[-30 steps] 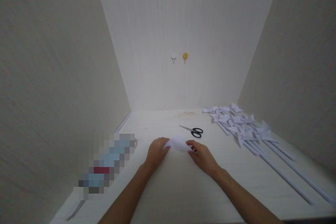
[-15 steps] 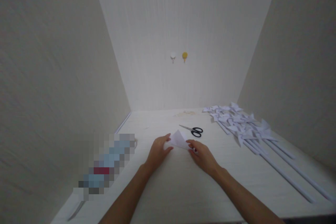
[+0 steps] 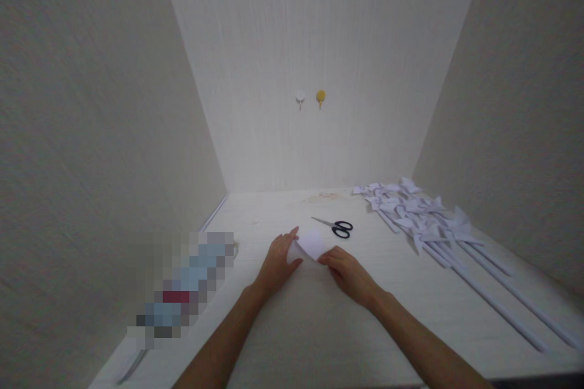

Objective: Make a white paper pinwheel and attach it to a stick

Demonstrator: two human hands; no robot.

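A small white sheet of paper (image 3: 311,245) is between my hands at the middle of the table, with a fold or raised edge running across it. My left hand (image 3: 277,261) grips its left side, thumb near the front and fingers at the back. The near right corner is pinched by my right hand (image 3: 343,270), whose fingertips are pressed together. Just beyond the paper lies a pair of scissors (image 3: 341,228) with black handles, its blades pointing left.
Several white paper pinwheels (image 3: 422,228) on rolled paper sticks (image 3: 502,310) lie along the right side of the white table (image 3: 292,340). A blurred-out object (image 3: 187,285) lies at the left wall. Two hooks, one white (image 3: 300,96) and one yellow (image 3: 320,96), are on the back wall.
The paper's pointed flap, upright-looking before, now shows as a more opened, rounded sheet. My right hand has shifted slightly left and pinches the paper's near corner. My left hand has barely moved.
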